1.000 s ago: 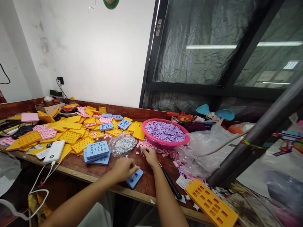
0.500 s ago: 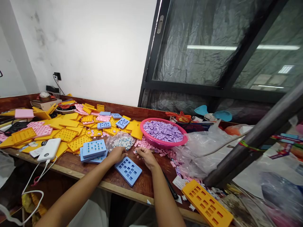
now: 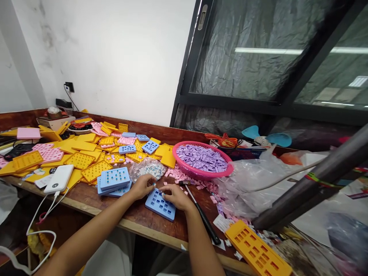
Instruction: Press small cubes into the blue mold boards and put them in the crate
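Observation:
A light-blue plastic tray with square holes lies flat near the table's front edge. Over its far left corner is my left hand, thumb and fingertips pinched on a small piece too tiny to name. My right hand is curled above the tray's upper right part, its fingertips closed on a small white-blue piece. Just behind my left hand, a clear plastic bag holds many small white and blue pieces. To the left, a stack of light-blue trays has small blue-topped pieces in the top one.
A pink basket full of purple pieces stands behind my right hand. A black-handled hammer lies right of it. Yellow panels crowd the left, beside a white power bank. A yellow tray sits front right, near a dark pole.
Both hands have moved over the blue tray, the right one leftward across its upper part. The tray sits slightly turned. The view has shifted a little, and the hammer head shows now.

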A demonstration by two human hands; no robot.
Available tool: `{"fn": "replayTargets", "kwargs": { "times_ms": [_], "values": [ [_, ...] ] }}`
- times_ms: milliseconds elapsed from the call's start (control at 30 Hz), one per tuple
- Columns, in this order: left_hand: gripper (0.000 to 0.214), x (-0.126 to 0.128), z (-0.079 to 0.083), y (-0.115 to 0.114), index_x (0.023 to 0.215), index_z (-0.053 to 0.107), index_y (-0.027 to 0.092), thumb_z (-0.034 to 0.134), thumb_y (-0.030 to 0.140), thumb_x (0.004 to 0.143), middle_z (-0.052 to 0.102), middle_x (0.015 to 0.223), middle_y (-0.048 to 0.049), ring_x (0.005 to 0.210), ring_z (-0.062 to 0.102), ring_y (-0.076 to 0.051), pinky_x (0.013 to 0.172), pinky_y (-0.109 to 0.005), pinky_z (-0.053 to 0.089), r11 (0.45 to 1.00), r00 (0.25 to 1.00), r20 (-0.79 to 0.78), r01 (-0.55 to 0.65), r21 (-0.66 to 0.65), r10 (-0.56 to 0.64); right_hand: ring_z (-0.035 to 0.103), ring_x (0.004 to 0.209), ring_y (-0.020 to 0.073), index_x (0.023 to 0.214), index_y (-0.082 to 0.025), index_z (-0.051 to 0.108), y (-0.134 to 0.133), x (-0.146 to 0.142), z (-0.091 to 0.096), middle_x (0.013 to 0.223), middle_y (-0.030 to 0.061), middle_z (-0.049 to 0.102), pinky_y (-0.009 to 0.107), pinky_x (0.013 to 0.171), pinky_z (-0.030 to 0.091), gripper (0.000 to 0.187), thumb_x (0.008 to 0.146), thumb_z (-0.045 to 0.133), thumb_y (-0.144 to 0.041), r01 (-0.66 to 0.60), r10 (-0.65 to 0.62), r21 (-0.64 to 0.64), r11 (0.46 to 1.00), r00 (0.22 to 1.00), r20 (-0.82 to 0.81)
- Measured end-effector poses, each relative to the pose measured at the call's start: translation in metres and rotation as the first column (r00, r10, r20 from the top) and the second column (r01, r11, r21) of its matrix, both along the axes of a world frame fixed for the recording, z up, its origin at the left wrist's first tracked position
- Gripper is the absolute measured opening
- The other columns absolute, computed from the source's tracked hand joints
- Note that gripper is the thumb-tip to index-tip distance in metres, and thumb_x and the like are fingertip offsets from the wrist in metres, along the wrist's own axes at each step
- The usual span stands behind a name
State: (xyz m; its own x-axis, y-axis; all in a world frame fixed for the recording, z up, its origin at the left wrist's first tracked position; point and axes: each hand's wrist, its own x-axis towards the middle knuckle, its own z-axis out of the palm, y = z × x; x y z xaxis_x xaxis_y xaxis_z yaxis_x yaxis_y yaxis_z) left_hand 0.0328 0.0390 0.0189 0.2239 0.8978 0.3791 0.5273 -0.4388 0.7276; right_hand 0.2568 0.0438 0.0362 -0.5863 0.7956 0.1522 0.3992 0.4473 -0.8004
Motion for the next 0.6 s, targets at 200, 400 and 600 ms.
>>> {"fn": "replayTargets", "kwargs": {
  "times_ms": [200,400,600],
  "values": [
    [0.027,0.004,0.002,-0.003,0.102,0.070,0.017,0.070,0.013,0.075,0.073,0.096,-0.0040,0.081,0.065,-0.016,0.076,-0.028,0.052,0.993,0.988,0.119,0.104,-0.062,-0.096,0.068,0.085,0.0231,0.084,-0.017,0.079,0.003,-0.002,-0.002,0.090,0.0065,0.075,0.033,0.082,0.051,0.020,0.071,0.066,-0.010,0.121,-0.128,0.131,0.984,0.991,0.046],
    [0.019,0.002,-0.001,0.000,0.097,0.074,0.018,0.072,0.020,0.079,0.072,0.093,-0.0039,0.081,0.064,-0.017,0.075,-0.027,0.050,0.991,0.990,0.065,0.125,-0.050,-0.122,0.069,0.086,0.0222,0.108,-0.019,0.077,0.000,-0.008,-0.001,0.099,0.0059,0.077,0.032,0.081,0.051,0.037,0.073,0.067,-0.009,0.124,-0.128,0.131,0.984,0.992,0.024],
    [0.013,0.000,0.000,0.002,0.086,0.077,0.020,0.077,0.032,0.081,0.072,0.083,-0.0028,0.080,0.064,-0.018,0.073,-0.026,0.044,0.993,0.985,-0.126,0.112,-0.038,-0.116,0.068,0.086,0.0225,0.090,-0.020,0.081,-0.001,-0.014,-0.001,0.092,0.0056,0.077,0.032,0.080,0.048,0.018,0.079,0.069,-0.013,0.127,-0.148,0.246,0.961,0.987,0.069]
  ]
}}
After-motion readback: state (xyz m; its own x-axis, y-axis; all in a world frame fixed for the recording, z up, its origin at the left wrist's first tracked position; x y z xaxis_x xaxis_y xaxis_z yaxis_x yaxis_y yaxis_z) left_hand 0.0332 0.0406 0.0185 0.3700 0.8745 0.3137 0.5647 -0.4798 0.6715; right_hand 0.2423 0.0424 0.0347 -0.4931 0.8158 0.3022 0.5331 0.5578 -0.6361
